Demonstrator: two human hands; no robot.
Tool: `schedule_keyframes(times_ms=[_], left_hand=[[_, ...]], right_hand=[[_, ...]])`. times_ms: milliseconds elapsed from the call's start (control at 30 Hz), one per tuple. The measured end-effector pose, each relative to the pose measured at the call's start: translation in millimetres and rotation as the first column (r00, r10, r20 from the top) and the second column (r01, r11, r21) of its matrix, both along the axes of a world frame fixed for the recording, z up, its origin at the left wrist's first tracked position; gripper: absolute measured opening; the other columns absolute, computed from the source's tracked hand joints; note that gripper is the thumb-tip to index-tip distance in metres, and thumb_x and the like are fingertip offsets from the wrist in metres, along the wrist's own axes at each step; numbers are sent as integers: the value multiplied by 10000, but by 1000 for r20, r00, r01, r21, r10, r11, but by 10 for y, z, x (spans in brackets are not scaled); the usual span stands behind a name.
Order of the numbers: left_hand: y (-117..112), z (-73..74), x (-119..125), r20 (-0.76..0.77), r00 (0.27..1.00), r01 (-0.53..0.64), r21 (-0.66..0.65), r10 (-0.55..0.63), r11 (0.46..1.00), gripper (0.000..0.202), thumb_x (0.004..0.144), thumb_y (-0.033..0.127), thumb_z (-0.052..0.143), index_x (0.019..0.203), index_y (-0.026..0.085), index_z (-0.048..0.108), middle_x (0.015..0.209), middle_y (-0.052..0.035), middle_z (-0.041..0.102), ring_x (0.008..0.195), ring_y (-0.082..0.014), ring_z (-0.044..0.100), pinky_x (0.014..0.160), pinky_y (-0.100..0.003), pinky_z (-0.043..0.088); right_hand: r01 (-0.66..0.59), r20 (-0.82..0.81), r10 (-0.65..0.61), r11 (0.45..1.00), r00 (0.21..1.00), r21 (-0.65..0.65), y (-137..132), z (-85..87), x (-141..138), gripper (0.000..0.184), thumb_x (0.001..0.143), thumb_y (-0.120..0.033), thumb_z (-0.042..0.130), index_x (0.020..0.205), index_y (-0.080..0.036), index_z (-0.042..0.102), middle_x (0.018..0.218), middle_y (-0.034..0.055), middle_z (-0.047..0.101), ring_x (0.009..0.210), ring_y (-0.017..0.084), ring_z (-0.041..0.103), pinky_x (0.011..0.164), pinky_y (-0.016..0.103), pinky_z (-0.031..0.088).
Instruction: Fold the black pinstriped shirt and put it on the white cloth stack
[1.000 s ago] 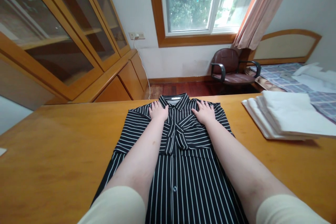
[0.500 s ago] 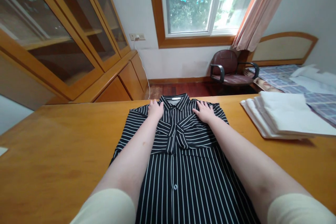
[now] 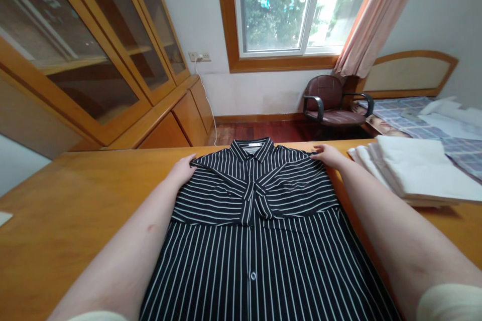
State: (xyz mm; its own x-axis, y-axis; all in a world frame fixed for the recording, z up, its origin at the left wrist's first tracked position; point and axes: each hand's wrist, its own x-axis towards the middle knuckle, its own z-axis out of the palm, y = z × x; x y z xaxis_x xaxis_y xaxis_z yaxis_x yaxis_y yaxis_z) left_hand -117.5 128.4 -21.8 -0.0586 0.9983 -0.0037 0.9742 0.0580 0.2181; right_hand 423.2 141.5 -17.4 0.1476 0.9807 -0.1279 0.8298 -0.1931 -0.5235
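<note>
A black shirt with thin white stripes lies flat and face up on the wooden table, its collar toward the far edge and its sleeves folded across the chest. My left hand rests at the shirt's left shoulder edge, fingers curled onto the fabric. At the right shoulder edge my right hand lies with its fingers extended on the cloth. Both forearms run along the sides of the shirt.
A stack of folded white cloth sits on the table at the right. Beyond the table are a dark office chair, a bed, a window and glass-fronted wooden cabinets on the left.
Both hands have slid outward from beside the collar to the shirt's shoulder edges. The camera has moved closer, so the shirt looks wider.
</note>
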Motion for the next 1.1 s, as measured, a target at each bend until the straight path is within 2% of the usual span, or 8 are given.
schedule_keyframes(times_ms=[133,233,367,533,633,800,933,1100], left_hand=[[5,73,122,-8,987,-161,-24,161,987,766,751,223,602,1446,141,290,1312,-167,537,1168,-287,539,968,-372,427],[20,170,183,-7,978,-209,-31,209,977,741,706,218,636,1394,105,386,1282,-176,560,1152,-304,547,945,-368,440],[-102,322,262,9,988,-155,3,155,988,355,747,291,568,1065,175,673,1081,-124,677,1018,-299,610,869,-377,473],[-607,448,480,-53,998,49,251,-37,967,298,801,327,464,951,198,688,1039,-93,670,1007,-272,591,909,-382,448],[-974,359,627,13,989,146,144,-149,979,320,826,304,417,1001,213,668,1055,-76,669,978,-240,610,867,-341,482],[-1330,19,774,-17,966,259,9,-259,966,474,845,308,405,1280,181,542,1353,-100,512,1261,-265,451,1078,-409,331],[-1252,-131,821,-39,972,231,-31,-232,972,544,873,292,353,1394,143,401,1467,-114,351,1362,-283,291,1115,-487,228],[-860,-168,883,-69,967,243,-24,-244,970,551,890,287,331,1419,134,349,1494,-108,296,1380,-270,247,1124,-473,192]], right_hand=[[37,82,-36,999,996,-10,-39,0,-118,286,648,-242,731,895,-103,690,848,127,702,802,245,654,736,319,490],[37,83,-38,999,996,8,-85,32,-170,149,700,-266,665,775,-137,678,730,81,686,719,217,639,667,297,469],[12,17,-15,987,1000,160,-252,176,-197,191,748,-348,596,788,-166,639,703,33,661,663,174,604,606,262,428],[-238,91,221,930,971,280,-765,416,-305,218,794,-395,521,816,-194,601,710,14,642,652,161,569,589,252,405],[-368,211,327,908,921,201,-1159,407,-435,181,811,-332,487,868,-214,612,799,41,667,733,185,596,650,269,432],[-442,318,398,893,861,80,-1584,119,-634,320,814,-258,482,1106,-231,608,1082,90,660,1000,236,599,866,340,454],[-401,353,349,912,868,84,-1506,-13,-672,403,841,-318,493,1220,-201,566,1198,105,616,1116,249,549,961,363,421],[-382,386,320,920,865,93,-1070,21,-655,317,861,-331,479,1094,-192,644,1165,95,632,1077,234,571,955,322,419]])
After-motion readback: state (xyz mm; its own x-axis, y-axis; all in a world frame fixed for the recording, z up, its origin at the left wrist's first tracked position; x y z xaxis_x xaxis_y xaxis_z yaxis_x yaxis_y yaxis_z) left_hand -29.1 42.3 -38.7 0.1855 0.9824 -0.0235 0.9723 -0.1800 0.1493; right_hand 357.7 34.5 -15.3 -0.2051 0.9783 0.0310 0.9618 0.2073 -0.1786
